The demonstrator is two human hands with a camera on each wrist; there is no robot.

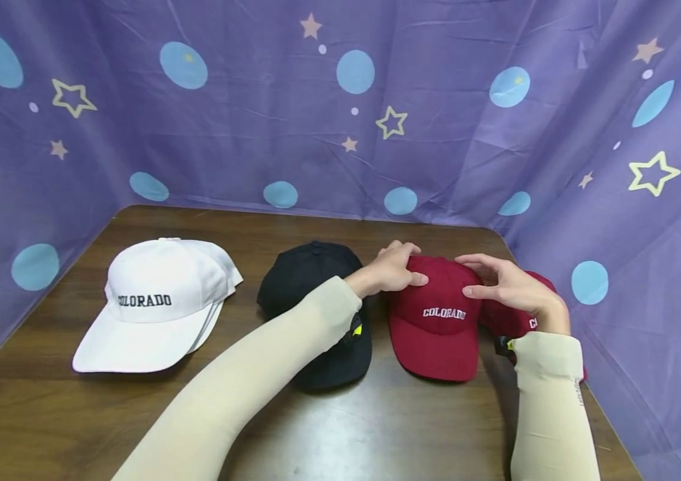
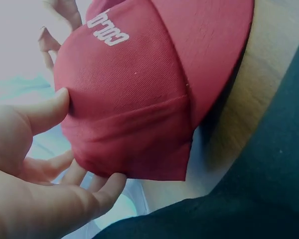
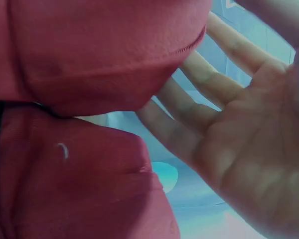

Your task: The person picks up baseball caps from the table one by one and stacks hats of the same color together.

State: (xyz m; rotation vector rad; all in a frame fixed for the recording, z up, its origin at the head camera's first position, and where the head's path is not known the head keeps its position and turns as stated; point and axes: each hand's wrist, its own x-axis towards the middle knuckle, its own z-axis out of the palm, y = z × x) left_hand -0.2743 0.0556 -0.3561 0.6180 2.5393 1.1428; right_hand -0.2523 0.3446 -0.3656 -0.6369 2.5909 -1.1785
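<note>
A red baseball cap [image 1: 436, 297] lettered COLORADO faces front at right of centre, its brim forward. My left hand [image 1: 393, 267] is at the crown's left side; in the left wrist view its thumb [image 2: 52, 112] presses the crown while the fingers bend round the back edge. At the crown's right side is my right hand [image 1: 511, 287], thumb at the front and fingers reaching behind. The right wrist view shows those fingers [image 3: 192, 112] long and spread, tips hidden behind the cap. A second red cap [image 1: 505, 319] sits just right, partly covered by my right hand and wrist.
A black cap [image 1: 301, 274] stands left of the red one, partly under my left forearm. White caps [image 1: 154, 280], nested together, lie farther left on the brown wooden table [image 1: 340, 427]. A purple patterned curtain [image 1: 292, 153] borders the table's back and sides.
</note>
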